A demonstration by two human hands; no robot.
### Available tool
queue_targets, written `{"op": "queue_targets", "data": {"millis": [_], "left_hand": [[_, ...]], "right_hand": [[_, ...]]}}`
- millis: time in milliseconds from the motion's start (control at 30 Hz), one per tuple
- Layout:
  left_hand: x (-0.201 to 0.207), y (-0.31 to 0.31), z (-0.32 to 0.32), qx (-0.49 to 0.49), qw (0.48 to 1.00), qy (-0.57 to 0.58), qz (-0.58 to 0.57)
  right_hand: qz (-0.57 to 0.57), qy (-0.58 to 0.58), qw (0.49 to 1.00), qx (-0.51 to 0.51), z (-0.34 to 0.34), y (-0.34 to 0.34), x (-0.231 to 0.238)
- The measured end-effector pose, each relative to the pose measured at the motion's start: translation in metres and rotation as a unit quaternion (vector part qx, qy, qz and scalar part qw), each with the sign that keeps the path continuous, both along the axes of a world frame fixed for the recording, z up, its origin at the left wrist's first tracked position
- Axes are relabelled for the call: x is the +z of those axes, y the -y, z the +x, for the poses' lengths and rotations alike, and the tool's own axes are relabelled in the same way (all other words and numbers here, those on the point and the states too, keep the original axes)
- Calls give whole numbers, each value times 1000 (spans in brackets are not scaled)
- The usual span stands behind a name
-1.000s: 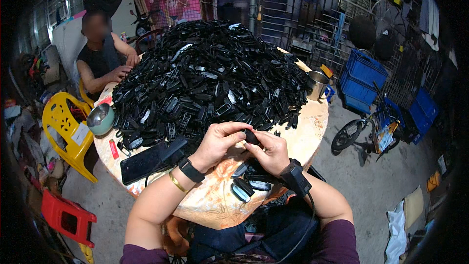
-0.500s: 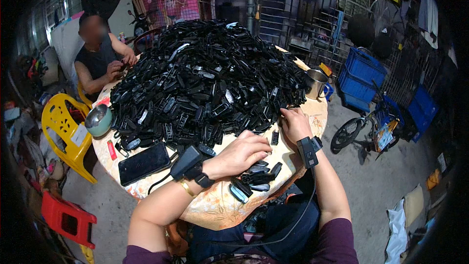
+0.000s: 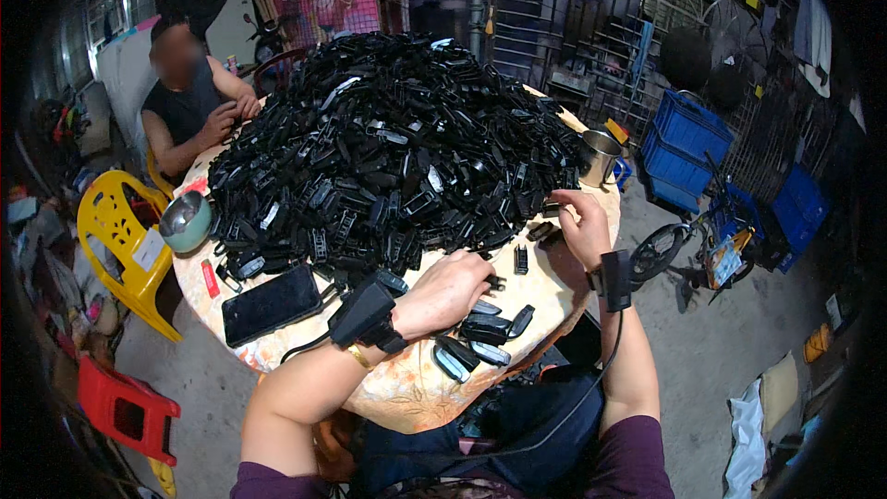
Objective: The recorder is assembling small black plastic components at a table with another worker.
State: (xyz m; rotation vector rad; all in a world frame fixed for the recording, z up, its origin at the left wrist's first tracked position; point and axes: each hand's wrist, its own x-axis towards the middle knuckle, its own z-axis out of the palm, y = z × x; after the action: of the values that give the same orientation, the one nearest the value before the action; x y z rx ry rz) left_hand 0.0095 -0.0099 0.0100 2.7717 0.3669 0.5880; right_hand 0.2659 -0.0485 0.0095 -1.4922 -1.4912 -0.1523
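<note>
A large heap of small black plastic pieces, some with shiny silvery faces, covers most of the round table. My left hand lies low over the near side, fingers curled round a small black plastic piece that shows at the fingertips. At the heap's right edge is my right hand, thumb and forefinger bent together at a small dark piece; the grip is partly hidden. Between the hands one ladder-like black piece stands apart. Several smooth, oblong pieces lie in a small group nearest me.
A black phone and a green bowl are at the table's left, a metal mug at its right. A co-worker sits far left. Around stand a yellow chair, red stool, blue crates and a bicycle.
My right hand has shifted right, lifting its wrist. The left hand has drawn slightly left and nearer, and a black piece now shows at its fingertips.
</note>
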Motion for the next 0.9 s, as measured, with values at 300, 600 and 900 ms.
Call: {"op": "queue_targets", "data": {"millis": [300, 600, 900], "left_hand": [[11, -7, -14, 81, 957, 138, -243], [7, -9, -13, 39, 791, 249, -558], [7, -5, -12, 14, 839, 216, -500]], "right_hand": [[-184, 226, 954, -68, -15, 0, -20], [-136, -284, 921, 229, -65, 12, 4], [-238, -125, 942, 200, -98, 37, 29]]}}
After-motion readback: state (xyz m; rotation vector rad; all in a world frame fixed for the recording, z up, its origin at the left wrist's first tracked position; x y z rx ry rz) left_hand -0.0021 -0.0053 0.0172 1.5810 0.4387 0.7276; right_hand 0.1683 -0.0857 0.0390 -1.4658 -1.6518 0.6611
